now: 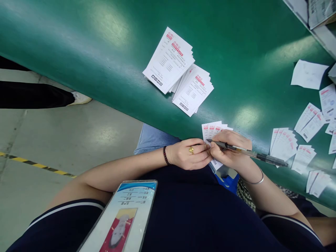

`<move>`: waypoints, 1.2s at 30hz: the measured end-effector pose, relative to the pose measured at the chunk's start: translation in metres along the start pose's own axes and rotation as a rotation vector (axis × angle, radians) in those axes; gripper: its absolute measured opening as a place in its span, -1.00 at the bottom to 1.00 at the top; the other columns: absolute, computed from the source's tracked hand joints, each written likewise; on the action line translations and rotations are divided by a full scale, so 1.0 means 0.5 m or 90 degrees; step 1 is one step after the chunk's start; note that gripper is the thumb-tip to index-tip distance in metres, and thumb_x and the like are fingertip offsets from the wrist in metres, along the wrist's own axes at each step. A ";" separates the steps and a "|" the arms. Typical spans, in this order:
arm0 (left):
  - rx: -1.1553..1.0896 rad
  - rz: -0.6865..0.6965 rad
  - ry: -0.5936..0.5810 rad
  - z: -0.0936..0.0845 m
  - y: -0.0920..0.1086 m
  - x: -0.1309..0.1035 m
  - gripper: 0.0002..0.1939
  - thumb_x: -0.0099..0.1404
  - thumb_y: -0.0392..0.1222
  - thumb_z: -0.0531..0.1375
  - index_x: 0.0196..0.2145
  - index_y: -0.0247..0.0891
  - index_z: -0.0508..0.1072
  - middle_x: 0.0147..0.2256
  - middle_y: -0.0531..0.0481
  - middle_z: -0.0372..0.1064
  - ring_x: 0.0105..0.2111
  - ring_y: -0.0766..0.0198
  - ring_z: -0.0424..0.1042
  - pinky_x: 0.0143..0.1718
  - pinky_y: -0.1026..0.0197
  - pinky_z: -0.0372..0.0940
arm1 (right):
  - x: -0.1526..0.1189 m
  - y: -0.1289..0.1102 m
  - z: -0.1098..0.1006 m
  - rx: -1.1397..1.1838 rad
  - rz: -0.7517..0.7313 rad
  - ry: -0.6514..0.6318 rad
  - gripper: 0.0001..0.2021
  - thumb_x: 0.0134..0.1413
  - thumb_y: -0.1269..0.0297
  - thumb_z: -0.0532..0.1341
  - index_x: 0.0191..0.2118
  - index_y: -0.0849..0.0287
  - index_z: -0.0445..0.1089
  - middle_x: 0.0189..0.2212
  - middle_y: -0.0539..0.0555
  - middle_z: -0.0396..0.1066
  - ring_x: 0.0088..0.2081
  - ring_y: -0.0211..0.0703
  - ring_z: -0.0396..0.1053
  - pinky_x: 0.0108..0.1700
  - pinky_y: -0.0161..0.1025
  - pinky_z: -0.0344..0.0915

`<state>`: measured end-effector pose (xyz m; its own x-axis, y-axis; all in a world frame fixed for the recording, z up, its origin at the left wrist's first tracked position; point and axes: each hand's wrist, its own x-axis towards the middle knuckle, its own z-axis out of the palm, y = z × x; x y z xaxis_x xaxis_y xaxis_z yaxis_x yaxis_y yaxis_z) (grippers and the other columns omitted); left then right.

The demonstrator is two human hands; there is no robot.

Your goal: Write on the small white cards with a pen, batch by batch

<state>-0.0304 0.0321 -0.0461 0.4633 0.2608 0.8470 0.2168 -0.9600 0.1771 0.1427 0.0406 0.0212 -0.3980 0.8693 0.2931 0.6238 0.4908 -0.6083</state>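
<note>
At the table's near edge, a small fan of printed certificate cards (pixel 215 126) lies under both hands. My left hand (pixel 191 154), with a gold ring and a dark bead bracelet, closes its fingers on the left side of these cards. In my right hand (pixel 232 148) is a dark pen (pixel 271 159), its tip pointing left toward the cards and its far end sticking out to the right. The middle of the cards is hidden by my fingers. Beyond my hands sit two stacks of certificate cards, a larger one (pixel 170 61) and another (pixel 194 89) overlapping it.
On the right of the green table (pixel 236 31) lie several fanned card groups (pixel 283 144) and a blank paper (pixel 309 74). A box (pixel 321 12) stands at the upper right. An ID badge (pixel 131 210) hangs before my chest. Another person's leg and shoe (pixel 81 98) show at left.
</note>
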 end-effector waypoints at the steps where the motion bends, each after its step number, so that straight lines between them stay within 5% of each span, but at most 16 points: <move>1: 0.002 0.001 -0.003 0.000 0.000 0.000 -0.95 0.22 -0.32 0.26 -0.36 -0.26 0.55 -0.36 0.02 0.55 -0.34 0.30 0.53 -0.21 0.22 0.51 | 0.000 0.000 0.000 0.002 -0.001 0.000 -0.92 -0.01 0.43 0.19 -0.44 0.10 0.33 -0.61 -0.06 0.43 -0.57 -0.26 0.40 -0.46 -0.28 0.40; 19: 0.017 0.001 -0.008 0.003 0.003 -0.006 -0.95 0.25 -0.29 0.26 -0.36 -0.20 0.55 -0.33 0.07 0.57 -0.32 0.33 0.54 -0.20 0.25 0.52 | -0.002 0.004 -0.001 0.023 -0.001 -0.004 -0.91 -0.02 0.45 0.21 -0.42 0.10 0.33 -0.59 -0.05 0.43 -0.55 -0.25 0.41 -0.45 -0.26 0.41; 28: -0.017 0.000 -0.014 0.003 0.004 -0.010 -0.93 0.23 -0.34 0.27 -0.29 -0.29 0.55 -0.26 -0.04 0.57 -0.28 0.26 0.56 -0.20 0.20 0.52 | -0.009 0.004 -0.041 0.110 0.072 -0.006 -0.89 -0.03 0.46 0.26 -0.37 0.10 0.37 -0.52 -0.04 0.45 -0.49 -0.22 0.43 -0.39 -0.21 0.43; 36: -0.006 0.004 -0.005 0.003 0.002 -0.007 -0.95 0.23 -0.33 0.27 -0.32 -0.28 0.55 -0.28 -0.03 0.57 -0.29 0.27 0.55 -0.21 0.20 0.52 | -0.020 0.017 -0.017 0.064 0.042 -0.005 -0.89 -0.01 0.44 0.24 -0.38 0.08 0.33 -0.58 -0.07 0.39 -0.55 -0.25 0.38 -0.46 -0.23 0.38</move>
<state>-0.0305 0.0304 -0.0496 0.4710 0.2558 0.8442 0.2058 -0.9625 0.1769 0.1579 0.0366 0.0194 -0.3641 0.8988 0.2442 0.5787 0.4237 -0.6968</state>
